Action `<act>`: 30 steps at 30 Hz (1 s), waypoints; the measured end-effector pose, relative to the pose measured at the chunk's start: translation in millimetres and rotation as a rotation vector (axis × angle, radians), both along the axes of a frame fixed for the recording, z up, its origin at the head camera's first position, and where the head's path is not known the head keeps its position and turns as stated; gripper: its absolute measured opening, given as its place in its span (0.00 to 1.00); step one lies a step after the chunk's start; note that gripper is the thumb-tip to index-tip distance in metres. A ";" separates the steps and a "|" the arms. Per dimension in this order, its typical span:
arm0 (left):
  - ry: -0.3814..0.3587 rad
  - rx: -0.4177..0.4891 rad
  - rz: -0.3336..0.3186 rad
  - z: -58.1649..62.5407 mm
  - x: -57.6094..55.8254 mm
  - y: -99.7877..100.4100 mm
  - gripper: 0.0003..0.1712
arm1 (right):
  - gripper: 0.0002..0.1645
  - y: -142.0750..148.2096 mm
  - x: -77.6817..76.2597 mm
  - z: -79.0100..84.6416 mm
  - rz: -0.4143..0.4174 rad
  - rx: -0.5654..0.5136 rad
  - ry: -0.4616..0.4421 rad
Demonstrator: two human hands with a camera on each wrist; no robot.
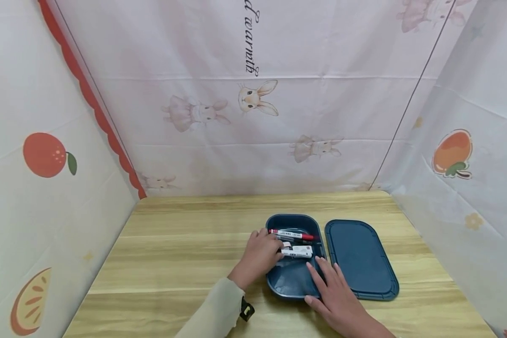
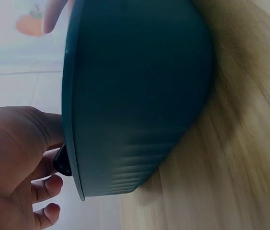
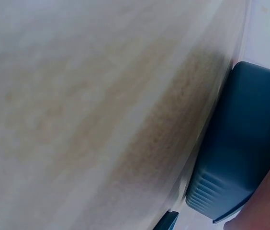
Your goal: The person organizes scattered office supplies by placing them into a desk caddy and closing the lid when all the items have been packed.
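Observation:
A dark blue plastic box stands uncovered on the table. My left hand reaches over its left rim and pinches a white marker by its dark end. From the left wrist, the marker's black end shows between thumb and fingers, just over the rim. A red-and-white marker lies across the far part of the box, with a dark pen beside it. My right hand rests on the box's right rim, its fingers extended; the right wrist view shows only part of this hand against the box wall.
A flat dark blue lid lies on the wooden table just right of the box. Patterned cloth walls enclose the table at the back and both sides. A black strap device sits at my left wrist.

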State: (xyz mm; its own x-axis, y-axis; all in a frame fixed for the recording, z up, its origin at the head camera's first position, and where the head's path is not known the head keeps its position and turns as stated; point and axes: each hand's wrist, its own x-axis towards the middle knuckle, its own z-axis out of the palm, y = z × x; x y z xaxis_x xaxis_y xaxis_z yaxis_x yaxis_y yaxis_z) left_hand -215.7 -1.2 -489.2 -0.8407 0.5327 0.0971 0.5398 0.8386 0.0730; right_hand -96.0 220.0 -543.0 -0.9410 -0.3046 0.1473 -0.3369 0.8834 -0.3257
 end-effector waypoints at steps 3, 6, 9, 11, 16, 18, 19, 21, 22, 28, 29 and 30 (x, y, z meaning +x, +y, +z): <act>0.014 -0.010 -0.016 -1.9 -1.2 4.0 0.12 | 0.44 0.1 0.1 0.4 -0.002 -0.003 -0.003; 0.029 -0.026 -0.033 -5.2 -1.3 6.6 0.10 | 0.44 -0.2 0.2 0.4 0.001 -0.008 -0.001; 0.031 -0.037 -0.038 -8.0 -1.5 8.4 0.09 | 0.44 -0.6 -0.1 1.4 0.004 -0.010 0.000; 0.036 -0.047 -0.038 -9.4 -1.8 9.6 0.09 | 0.44 -0.6 -0.1 1.4 0.004 -0.014 0.000; 0.057 -0.081 -0.041 -11.5 -2.2 12.0 0.09 | 0.44 -0.5 0.0 0.3 0.010 -0.023 0.002; 0.066 -0.098 -0.043 -12.1 -2.4 12.8 0.09 | 0.44 -0.5 -0.1 0.1 0.013 -0.021 0.005; 0.069 -0.105 -0.043 -12.7 -2.7 13.3 0.09 | 0.44 -0.4 -0.1 0.0 0.013 -0.019 0.008; 0.070 -0.118 -0.045 -13.4 -3.1 14.4 0.10 | 0.44 -0.2 0.1 0.0 0.012 -0.014 0.017; 0.070 -0.127 -0.046 -13.9 -3.3 14.8 0.10 | 0.44 0.0 0.2 0.0 0.012 -0.013 0.020; 0.105 -0.177 -0.058 -15.5 -3.5 16.9 0.13 | 0.43 0.5 0.0 -0.5 0.019 -0.010 0.033; 0.118 -0.189 -0.060 -15.3 -3.4 17.3 0.13 | 0.43 0.5 -0.2 -0.7 0.021 -0.010 0.031; 0.127 -0.200 -0.061 -15.5 -3.6 17.6 0.13 | 0.43 0.6 -0.5 -1.1 0.023 -0.011 0.028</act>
State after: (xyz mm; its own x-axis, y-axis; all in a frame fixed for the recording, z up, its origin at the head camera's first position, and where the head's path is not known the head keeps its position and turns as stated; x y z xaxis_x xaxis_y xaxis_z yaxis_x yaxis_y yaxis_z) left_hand -219.3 16.4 -504.7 -0.7940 0.6016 0.0875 0.5845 0.7950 -0.1625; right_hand -96.5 220.6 -544.0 -0.9291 -0.3248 0.1768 -0.3666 0.8717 -0.3252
